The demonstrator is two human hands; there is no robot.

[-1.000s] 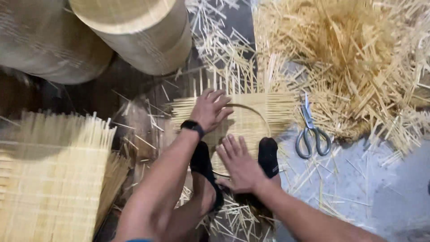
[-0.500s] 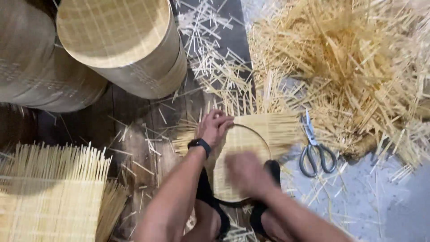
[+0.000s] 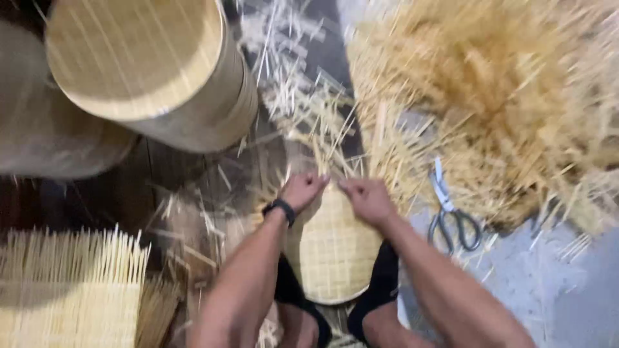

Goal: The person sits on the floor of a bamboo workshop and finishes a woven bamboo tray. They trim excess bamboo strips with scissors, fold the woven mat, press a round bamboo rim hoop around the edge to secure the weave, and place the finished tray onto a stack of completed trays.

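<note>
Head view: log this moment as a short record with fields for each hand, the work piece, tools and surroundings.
left hand: on the far edge of the round woven bamboo mat, black wristband on the wrist
right hand: on the same edge, beside the left
mat: flat on the floor between the person's feet
tool: scissors lying to the right, untouched
surroundings: heap of bamboo splints upper right; stacked bamboo steamers upper left

We saw the round woven mat (image 3: 332,254) in pale straw yellow with a fine checked weave — the same tone as the stacked trays (image 3: 138,61) and loose bamboo strips (image 3: 490,84). The scissors (image 3: 451,216) had dark handles, the wristband (image 3: 281,209) was black, and the floor (image 3: 567,290) was bluish grey.
</note>
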